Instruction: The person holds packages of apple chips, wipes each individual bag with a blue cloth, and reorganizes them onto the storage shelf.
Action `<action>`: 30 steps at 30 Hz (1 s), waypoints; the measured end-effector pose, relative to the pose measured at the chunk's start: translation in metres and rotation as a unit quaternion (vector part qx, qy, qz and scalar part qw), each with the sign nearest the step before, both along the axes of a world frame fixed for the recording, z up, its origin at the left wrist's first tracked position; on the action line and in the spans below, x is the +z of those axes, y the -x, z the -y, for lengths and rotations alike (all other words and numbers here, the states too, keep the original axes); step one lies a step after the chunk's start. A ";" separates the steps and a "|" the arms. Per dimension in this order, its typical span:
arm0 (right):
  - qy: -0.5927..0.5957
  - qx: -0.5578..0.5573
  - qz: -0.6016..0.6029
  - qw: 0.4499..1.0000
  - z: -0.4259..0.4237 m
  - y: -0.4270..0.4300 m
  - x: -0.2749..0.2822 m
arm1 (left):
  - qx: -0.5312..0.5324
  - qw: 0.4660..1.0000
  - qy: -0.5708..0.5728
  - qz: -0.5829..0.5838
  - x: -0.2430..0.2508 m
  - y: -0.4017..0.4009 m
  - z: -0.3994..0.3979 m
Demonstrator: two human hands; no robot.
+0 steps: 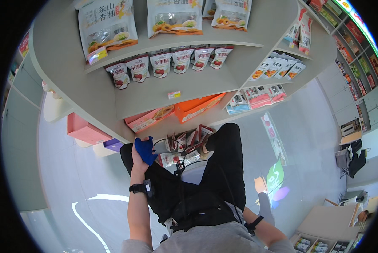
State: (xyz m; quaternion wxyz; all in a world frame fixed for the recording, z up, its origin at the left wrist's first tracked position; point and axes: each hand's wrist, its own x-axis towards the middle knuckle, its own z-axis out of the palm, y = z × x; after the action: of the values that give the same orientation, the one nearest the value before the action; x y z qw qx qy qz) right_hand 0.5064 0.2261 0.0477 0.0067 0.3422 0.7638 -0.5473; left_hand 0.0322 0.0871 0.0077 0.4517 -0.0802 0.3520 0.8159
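Observation:
My left hand [141, 155] is by my left knee, closed around a bunched blue cloth [144, 150]. My right hand is hidden; only the forearm shows, beside my right hip. Between my knees, in front of the shelf base, lie red and white snack pouches [181, 140], some upright and some tilted. Another such pouch [169, 159] lies flat nearer to me. A black cable [180, 164] hangs over them. Above, a row of apple crisp pouches [161, 64] stands at the back of a grey shelf [144, 98].
Large dried-fruit bags [108, 27] stand on the upper shelf. An orange carton [198, 107] and a pink carton [151, 118] sit on the bottom shelf. A pink box [87, 129] and a purple box [113, 144] are left of the unit. A person [362, 215] is far off at the lower right.

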 end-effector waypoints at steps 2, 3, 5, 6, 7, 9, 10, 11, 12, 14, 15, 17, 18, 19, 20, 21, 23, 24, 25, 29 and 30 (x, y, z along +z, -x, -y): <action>0.009 0.006 0.016 1.000 -0.003 0.002 0.002 | 0.007 1.000 0.010 -0.010 -0.008 0.004 0.005; 0.010 0.010 0.020 1.000 -0.003 0.002 0.003 | 0.006 1.000 0.017 -0.020 -0.012 0.004 0.009; 0.013 0.000 0.033 0.999 -0.006 -0.001 0.004 | 0.002 1.000 0.020 -0.013 -0.008 0.001 0.002; 0.015 0.001 0.033 0.999 -0.008 -0.001 0.005 | 0.000 1.000 0.013 -0.004 -0.007 0.000 0.001; 0.016 0.002 0.038 0.999 -0.010 0.000 0.005 | -0.002 1.000 0.006 0.004 -0.007 0.000 0.000; 0.017 0.005 0.041 0.999 -0.012 0.000 0.007 | 0.005 1.000 0.008 0.005 -0.008 0.001 0.001; 0.017 0.006 0.042 0.999 -0.012 0.000 0.008 | 0.011 1.000 0.008 0.002 -0.008 0.001 0.002; 0.016 0.006 0.045 0.999 -0.013 0.001 0.010 | 0.011 1.000 0.007 0.004 -0.009 0.001 0.001; 0.016 0.006 0.045 0.999 -0.014 0.001 0.010 | 0.011 1.000 0.005 0.006 -0.009 0.002 0.001; 0.015 0.006 0.047 0.999 -0.013 0.002 0.012 | 0.009 1.000 0.001 0.009 -0.008 0.002 -0.001; 0.013 0.006 0.049 0.999 -0.014 0.002 0.013 | 0.003 1.000 0.005 0.000 -0.006 0.002 -0.002; 0.013 0.006 0.053 0.998 -0.012 0.002 0.013 | -0.002 1.000 0.007 -0.009 -0.003 0.001 -0.002; 0.015 0.007 0.057 0.998 -0.011 0.002 0.014 | 0.007 1.000 0.019 -0.004 -0.002 0.000 0.001; 0.016 0.008 0.059 0.998 -0.010 0.003 0.014 | 0.016 0.999 0.031 0.001 -0.002 -0.001 0.003; 0.016 0.008 0.059 0.998 -0.011 0.003 0.014 | 0.018 0.999 0.030 0.001 -0.002 -0.001 0.004; 0.018 0.004 0.063 0.998 -0.009 0.000 0.015 | 0.011 1.000 0.029 -0.001 -0.002 0.000 0.003; 0.019 0.002 0.065 0.998 -0.008 -0.001 0.015 | 0.008 1.000 0.028 -0.004 -0.002 0.000 0.004; 0.019 0.000 0.069 0.997 -0.007 -0.002 0.015 | 0.006 1.000 0.029 -0.007 0.000 -0.001 0.003; 0.018 0.002 0.072 0.997 -0.009 -0.003 0.017 | 0.004 0.999 0.030 -0.010 0.000 0.000 0.005; 0.021 0.006 0.081 0.997 -0.010 -0.003 0.019 | 0.010 1.000 0.019 0.009 -0.003 0.002 0.011; 0.022 0.007 0.081 0.996 -0.011 -0.002 0.020 | 0.012 1.000 0.018 0.010 -0.005 0.002 0.012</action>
State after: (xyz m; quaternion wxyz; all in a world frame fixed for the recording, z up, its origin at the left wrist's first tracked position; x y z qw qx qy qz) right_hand 0.5087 0.2373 0.0674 0.0802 0.3799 0.7507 -0.5344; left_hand 0.0298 0.0747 0.0031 0.4439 -0.1012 0.3611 0.8138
